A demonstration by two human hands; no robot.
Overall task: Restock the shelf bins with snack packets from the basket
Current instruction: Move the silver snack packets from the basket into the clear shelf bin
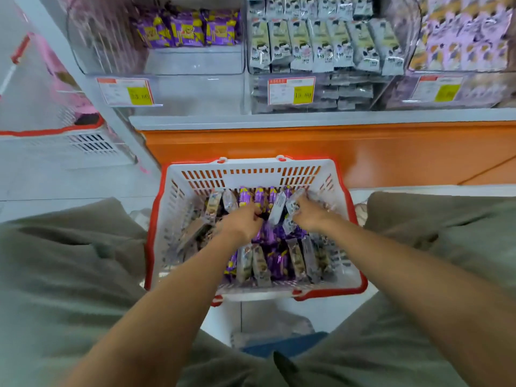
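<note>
At twelve o'clock, the middle price tag [291, 91] on the shelf bin [360, 79] reads 15.80 on yellow; the left price tag [125, 91], at eleven, is too blurred.

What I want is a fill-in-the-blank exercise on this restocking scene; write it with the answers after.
The left hand and the right hand both reach into the white basket, whose rim is ____.
The grey packet is gripped by the ____ hand.
The left bin holds a few ____ packets at its back.
Each price tag bears a ____ patch.
Missing words: red; right; purple; yellow.
</note>
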